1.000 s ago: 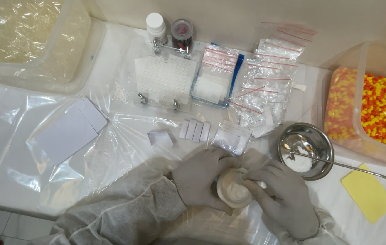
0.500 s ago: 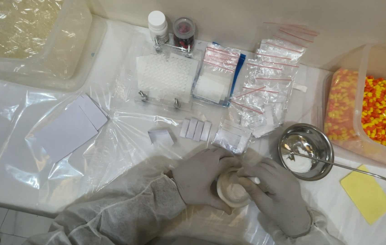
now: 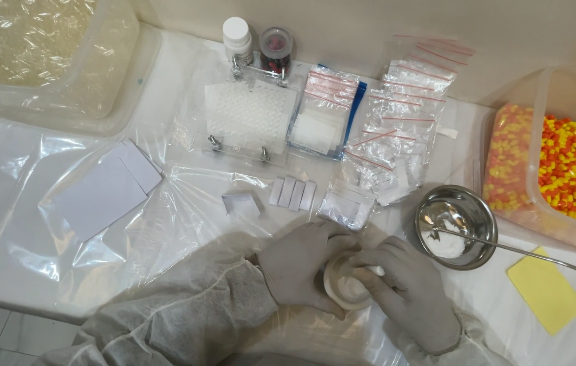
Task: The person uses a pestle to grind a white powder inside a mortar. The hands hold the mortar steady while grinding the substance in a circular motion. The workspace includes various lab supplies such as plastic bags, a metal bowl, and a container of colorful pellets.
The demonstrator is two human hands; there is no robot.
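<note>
White cards lie left on the plastic-covered surface. The gloved left hand cups a small white mortar, fingers curled round its side; the right hand is closed on a pestle inside it. Powder shows in the mortar, so grinding looks underway. The steel bowl holds more powder; the capsules sit far right.

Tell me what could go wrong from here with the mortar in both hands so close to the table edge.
The small white mortar sits near the front table edge, cupped by the left hand; a slip might tip it off. The right hand works inside it, so powder could spill onto the plastic sheet. The spatula sticking out of the steel bowl lies close to that hand and could get knocked.
</note>
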